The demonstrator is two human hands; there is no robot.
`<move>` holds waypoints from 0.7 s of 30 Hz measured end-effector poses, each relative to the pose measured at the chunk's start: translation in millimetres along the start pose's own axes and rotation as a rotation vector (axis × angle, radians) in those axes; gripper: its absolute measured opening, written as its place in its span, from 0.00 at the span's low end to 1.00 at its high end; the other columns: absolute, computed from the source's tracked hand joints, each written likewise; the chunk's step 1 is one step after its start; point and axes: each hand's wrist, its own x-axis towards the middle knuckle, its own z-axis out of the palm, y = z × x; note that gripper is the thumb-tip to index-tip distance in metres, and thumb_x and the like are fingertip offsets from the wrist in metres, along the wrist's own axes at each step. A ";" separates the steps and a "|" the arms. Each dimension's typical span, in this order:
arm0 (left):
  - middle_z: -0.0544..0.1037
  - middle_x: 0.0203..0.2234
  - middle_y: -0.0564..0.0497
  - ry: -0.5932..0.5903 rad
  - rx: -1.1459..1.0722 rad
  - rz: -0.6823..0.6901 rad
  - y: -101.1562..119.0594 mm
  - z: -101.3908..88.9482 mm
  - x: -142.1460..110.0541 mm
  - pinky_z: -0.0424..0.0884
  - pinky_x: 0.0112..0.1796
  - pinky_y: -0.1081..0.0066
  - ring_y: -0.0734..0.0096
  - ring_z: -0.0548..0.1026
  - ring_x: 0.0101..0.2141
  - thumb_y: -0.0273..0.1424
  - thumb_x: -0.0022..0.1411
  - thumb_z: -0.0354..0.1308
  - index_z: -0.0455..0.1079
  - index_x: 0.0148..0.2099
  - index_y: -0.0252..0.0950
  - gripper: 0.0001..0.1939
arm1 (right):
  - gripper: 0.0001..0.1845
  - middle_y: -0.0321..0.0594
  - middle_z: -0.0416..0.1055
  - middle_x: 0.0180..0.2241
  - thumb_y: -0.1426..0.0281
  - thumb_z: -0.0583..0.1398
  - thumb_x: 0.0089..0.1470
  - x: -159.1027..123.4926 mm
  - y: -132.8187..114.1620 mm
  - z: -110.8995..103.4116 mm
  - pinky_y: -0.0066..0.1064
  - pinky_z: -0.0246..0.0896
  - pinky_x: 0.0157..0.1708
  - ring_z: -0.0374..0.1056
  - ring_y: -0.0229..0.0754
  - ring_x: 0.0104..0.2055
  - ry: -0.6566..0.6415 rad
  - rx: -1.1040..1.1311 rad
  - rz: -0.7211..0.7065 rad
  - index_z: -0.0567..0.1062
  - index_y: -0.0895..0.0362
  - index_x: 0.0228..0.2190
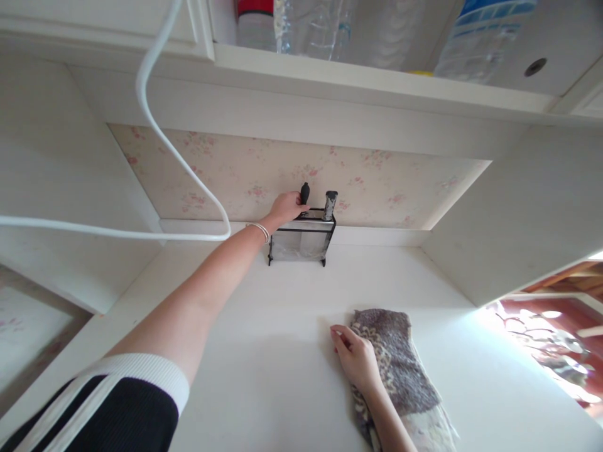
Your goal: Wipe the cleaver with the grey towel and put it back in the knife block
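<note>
At the back of the white counter [264, 339], my left hand [286, 208] is closed around a knife's black handle [305, 190]. This knife stands in a knife rack [270, 248] with a black wire frame, near the wall. A second handle, worn grey and black [330, 204], sticks up from the rack just right of my fingers. Broad grey blades show faintly inside the rack. My right hand [355, 356] lies low over the left edge of a folded grey-brown patterned cloth [409, 364]. Its fingers are loosely curled, with nothing visible in them.
A white cable [188, 166] hangs across the upper left, close to the camera. Overhead, an open cabinet shelf [377, 78] holds clear plastic bottles [485, 44] and a red-lidded jar [255, 25]. White side panels [509, 207] flank the counter, with floral wallpaper [377, 182] behind.
</note>
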 end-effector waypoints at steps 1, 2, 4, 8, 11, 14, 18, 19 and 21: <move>0.79 0.30 0.46 0.004 0.000 -0.002 -0.6 1.1 -0.2 0.66 0.35 0.67 0.62 0.75 0.32 0.40 0.52 0.64 0.73 0.32 0.35 0.13 | 0.20 0.35 0.73 0.21 0.56 0.50 0.61 0.0 0.3 -0.1 0.28 0.60 0.27 0.69 0.42 0.23 -0.004 0.001 0.000 0.78 0.52 0.39; 0.79 0.30 0.46 0.007 -0.003 -0.004 -1.4 2.1 -0.2 0.66 0.35 0.67 0.61 0.75 0.32 0.40 0.51 0.64 0.73 0.32 0.35 0.13 | 0.20 0.35 0.73 0.21 0.56 0.50 0.61 0.1 0.7 0.0 0.28 0.60 0.27 0.69 0.41 0.23 -0.007 0.000 0.000 0.78 0.52 0.38; 0.79 0.30 0.47 0.007 -0.018 -0.011 -2.8 3.9 0.3 0.66 0.35 0.66 0.61 0.75 0.33 0.41 0.50 0.65 0.72 0.32 0.36 0.13 | 0.20 0.35 0.73 0.21 0.56 0.51 0.61 0.3 1.5 0.6 0.28 0.60 0.27 0.69 0.41 0.23 -0.010 -0.006 0.001 0.78 0.52 0.38; 0.79 0.32 0.48 0.010 -0.079 -0.043 -4.3 5.0 -2.2 0.67 0.37 0.67 0.61 0.75 0.35 0.41 0.48 0.67 0.72 0.35 0.36 0.16 | 0.19 0.35 0.73 0.21 0.56 0.52 0.59 -0.2 1.7 2.9 0.29 0.59 0.27 0.68 0.42 0.23 -0.009 0.004 0.017 0.78 0.52 0.38; 0.78 0.38 0.46 0.060 -0.144 -0.073 -4.3 -0.8 -10.0 0.68 0.41 0.65 0.59 0.75 0.41 0.44 0.42 0.70 0.70 0.42 0.36 0.27 | 0.20 0.37 0.72 0.21 0.54 0.55 0.58 2.0 -4.3 -0.2 0.30 0.60 0.27 0.68 0.42 0.24 -0.055 0.166 0.075 0.78 0.54 0.38; 0.75 0.45 0.45 0.185 -0.227 -0.106 -8.8 -12.7 -22.2 0.65 0.49 0.66 0.61 0.71 0.48 0.49 0.48 0.66 0.66 0.47 0.36 0.30 | 0.21 0.37 0.71 0.21 0.53 0.57 0.56 16.0 -20.2 -13.2 0.31 0.63 0.29 0.68 0.42 0.25 -0.076 0.419 0.107 0.76 0.57 0.40; 0.73 0.50 0.44 0.334 -0.367 -0.216 -29.9 -23.8 -47.4 0.59 0.55 0.67 0.66 0.69 0.52 0.44 0.65 0.48 0.64 0.49 0.35 0.19 | 0.22 0.39 0.73 0.26 0.52 0.59 0.54 66.0 -54.9 -39.0 0.32 0.65 0.33 0.69 0.42 0.30 0.041 0.540 0.052 0.74 0.57 0.41; 0.72 0.51 0.43 0.343 -0.404 -0.254 -36.8 -23.4 -55.8 0.59 0.56 0.66 0.66 0.69 0.53 0.42 0.67 0.46 0.64 0.50 0.35 0.18 | 0.22 0.41 0.74 0.30 0.51 0.58 0.54 83.7 -64.1 -44.6 0.32 0.66 0.34 0.69 0.43 0.34 0.080 0.575 0.056 0.73 0.56 0.41; 0.71 0.54 0.42 0.323 -0.481 -0.328 -49.2 -18.0 -74.4 0.58 0.57 0.63 0.64 0.67 0.55 0.40 0.67 0.44 0.64 0.53 0.35 0.19 | 0.23 0.44 0.74 0.42 0.50 0.56 0.55 122.5 -80.6 -53.3 0.34 0.67 0.38 0.69 0.46 0.45 0.118 0.679 0.096 0.72 0.53 0.44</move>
